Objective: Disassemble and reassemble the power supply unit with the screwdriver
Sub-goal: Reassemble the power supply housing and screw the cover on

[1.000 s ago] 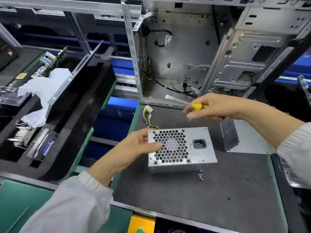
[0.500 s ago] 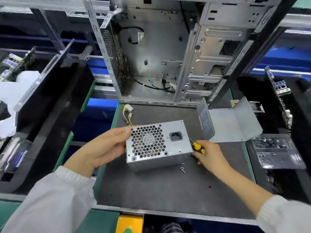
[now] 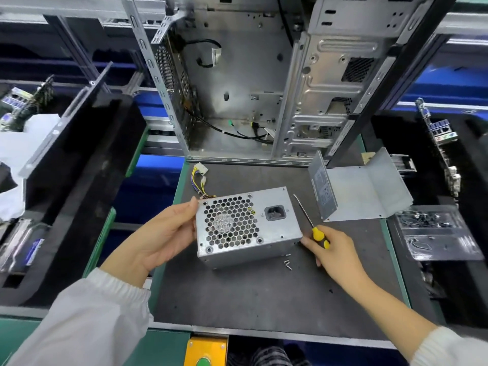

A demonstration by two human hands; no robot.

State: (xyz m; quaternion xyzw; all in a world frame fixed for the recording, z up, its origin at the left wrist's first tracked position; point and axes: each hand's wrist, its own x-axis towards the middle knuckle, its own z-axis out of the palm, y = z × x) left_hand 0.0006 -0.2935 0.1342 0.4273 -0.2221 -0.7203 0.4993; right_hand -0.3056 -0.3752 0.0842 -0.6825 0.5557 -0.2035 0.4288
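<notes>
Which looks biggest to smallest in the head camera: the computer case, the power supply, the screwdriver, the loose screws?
1. Computer case
2. Power supply
3. Screwdriver
4. Loose screws, tiny

The case also stands farther back and looks largest anyway, so the order is safe.

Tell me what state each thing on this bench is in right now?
Power supply unit: on the mat, fan grille up, cover off.
Metal cover: lying apart, to the right.
Screwdriver: held, tip pointing away.
Loose screws: out, lying on the mat.
Left hand: gripping the unit's left side.
Right hand: holding the screwdriver, fingertip touching the unit's corner.
Computer case: open, standing behind.
</notes>
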